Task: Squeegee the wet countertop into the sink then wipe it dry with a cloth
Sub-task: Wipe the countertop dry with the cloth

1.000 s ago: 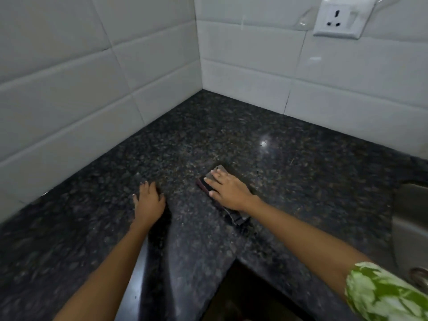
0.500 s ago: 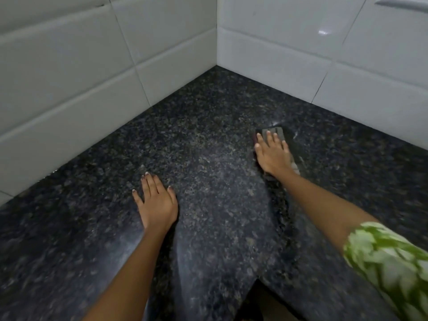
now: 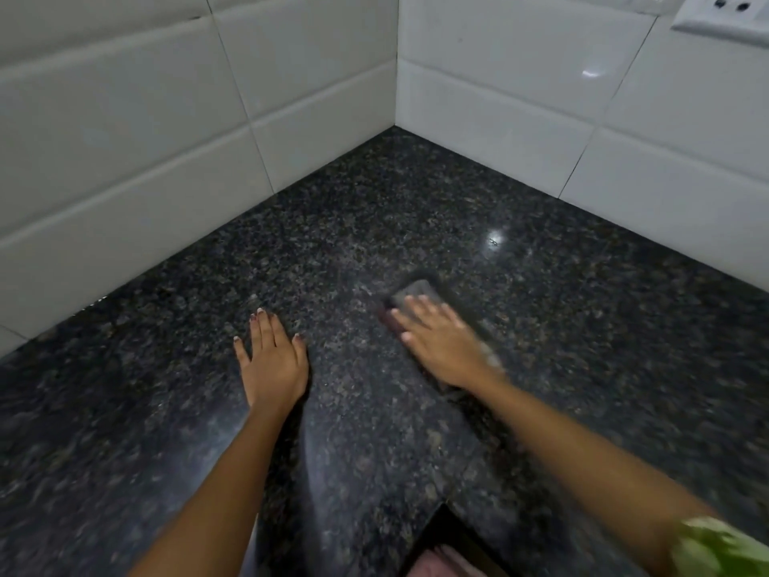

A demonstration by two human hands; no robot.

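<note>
We are at the drying step: our right hand (image 3: 441,347), fingers flat, presses the cloth (image 3: 416,294) mid-countertop (image 3: 582,347); left hand (image 3: 272,360) braces, fingers spread. Next: wipe toward the wall corner.

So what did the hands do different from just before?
The right hand pushed the grey cloth out toward the back wall, then slid it back closer, and it is blurred from moving. It kept pressing flat on the cloth, never letting go. The left hand stayed flat on the dark countertop.
</note>
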